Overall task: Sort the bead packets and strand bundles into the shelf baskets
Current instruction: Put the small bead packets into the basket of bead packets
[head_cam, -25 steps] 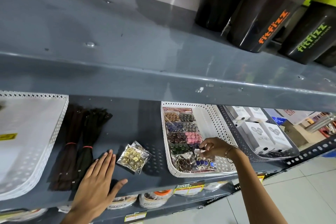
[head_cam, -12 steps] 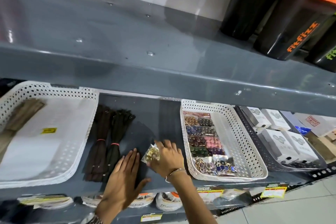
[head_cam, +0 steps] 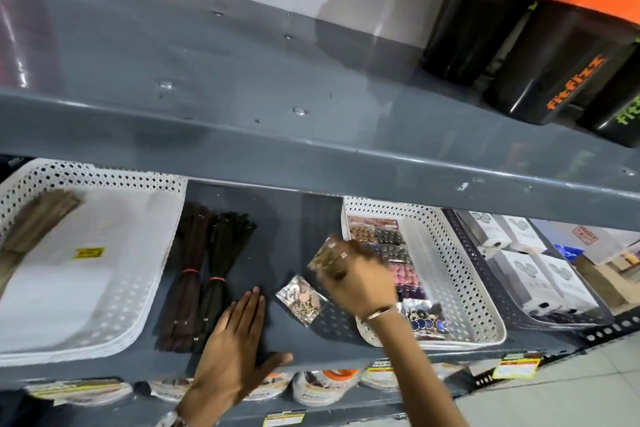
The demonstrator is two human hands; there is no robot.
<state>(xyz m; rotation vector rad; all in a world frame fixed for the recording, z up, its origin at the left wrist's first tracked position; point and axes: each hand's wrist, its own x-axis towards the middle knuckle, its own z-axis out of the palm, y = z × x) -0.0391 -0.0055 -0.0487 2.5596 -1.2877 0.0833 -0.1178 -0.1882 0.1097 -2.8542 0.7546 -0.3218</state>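
Note:
My right hand (head_cam: 360,282) holds a clear packet of gold beads (head_cam: 327,258) in the air, just left of the right white basket (head_cam: 464,284), which contains several bead packets. A second clear packet of copper beads (head_cam: 302,298) lies on the grey shelf (head_cam: 287,232) below that hand. My left hand (head_cam: 235,350) rests flat on the shelf, fingers apart, beside two dark strand bundles (head_cam: 201,274) tied with red bands. The left white basket (head_cam: 104,288) holds a brown strand bundle (head_cam: 38,218) at its far corner.
A dark mesh basket (head_cam: 485,274) with white boxes (head_cam: 540,277) stands right of the bead basket. The upper shelf (head_cam: 311,135) overhangs closely and carries black shaker bottles (head_cam: 568,55) with orange and green lids. Packaged goods sit on the lower shelf.
My right hand left the right basket, crossed to the shelf middle, took hold of the gold bead packet and lifted it toward the right basket. A copper bead packet now shows underneath. My left hand stayed flat.

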